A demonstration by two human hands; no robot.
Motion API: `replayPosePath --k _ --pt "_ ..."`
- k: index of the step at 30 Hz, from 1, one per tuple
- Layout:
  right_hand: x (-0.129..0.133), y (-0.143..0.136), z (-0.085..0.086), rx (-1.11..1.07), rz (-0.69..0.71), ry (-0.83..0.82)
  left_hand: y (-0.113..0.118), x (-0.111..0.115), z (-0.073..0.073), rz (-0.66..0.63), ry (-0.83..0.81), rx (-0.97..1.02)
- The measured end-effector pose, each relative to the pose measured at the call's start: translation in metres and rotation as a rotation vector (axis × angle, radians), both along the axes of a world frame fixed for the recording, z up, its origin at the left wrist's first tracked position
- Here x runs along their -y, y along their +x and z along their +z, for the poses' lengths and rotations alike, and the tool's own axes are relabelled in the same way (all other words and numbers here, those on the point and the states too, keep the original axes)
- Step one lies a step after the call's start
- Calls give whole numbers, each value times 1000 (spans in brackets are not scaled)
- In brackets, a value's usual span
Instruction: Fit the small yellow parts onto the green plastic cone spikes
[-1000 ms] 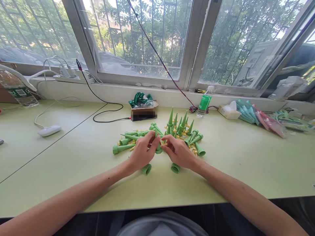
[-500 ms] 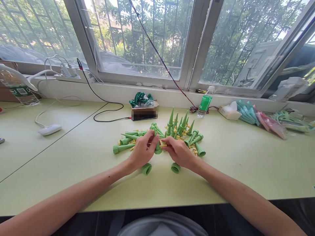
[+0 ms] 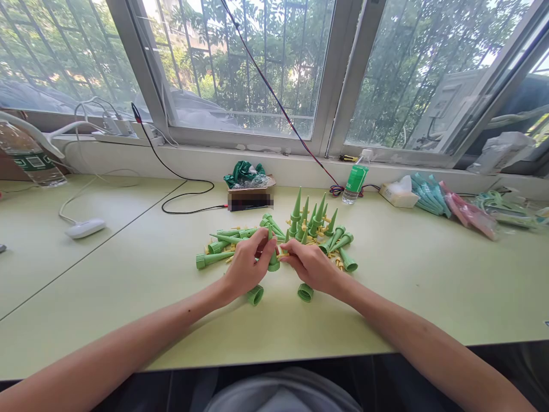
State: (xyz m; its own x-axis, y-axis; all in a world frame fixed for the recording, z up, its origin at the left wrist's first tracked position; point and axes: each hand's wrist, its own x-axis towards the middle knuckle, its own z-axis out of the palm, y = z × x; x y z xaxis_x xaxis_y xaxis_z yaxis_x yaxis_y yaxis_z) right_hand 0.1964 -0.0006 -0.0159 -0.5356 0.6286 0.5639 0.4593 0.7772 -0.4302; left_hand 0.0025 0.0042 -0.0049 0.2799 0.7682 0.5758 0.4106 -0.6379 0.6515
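Between its thumb and fingers my left hand [image 3: 251,260] grips a green plastic watering spike [image 3: 273,262], pointed end up. My right hand [image 3: 309,263] pinches a small yellow valve [image 3: 283,256] against the spike's side, low down near its wide base. Whether the valve sits inside the spike I cannot tell. Behind the hands, several green spikes [image 3: 318,217] stand upright with yellow valves on them. More green spikes [image 3: 213,259] lie to the left, and others [image 3: 349,260] lie to the right among loose yellow pieces.
Two green caps or open bases [image 3: 255,295] [image 3: 305,293] lie near my wrists. Farther back are a small box with green wrapping [image 3: 249,177], a water bottle [image 3: 355,178], a tissue box [image 3: 400,193] and bagged parts [image 3: 467,212]. A white mouse-shaped device [image 3: 86,228] lies at left.
Both hands keep nearly the same place, with the spike and the yellow valve still held together. The whole view has shifted very slightly.
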Motion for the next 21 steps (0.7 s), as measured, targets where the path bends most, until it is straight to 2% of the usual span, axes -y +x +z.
replayPosePath --k 5,12,21 --pt "1 0 2 41 -19 27 0 1 0 -14 -13 6" --pt "1 0 3 69 -31 -1 -1 4 0 -30 52 -24" --pt "2 0 2 125 -54 12 0 5 1 -56 227 -71"
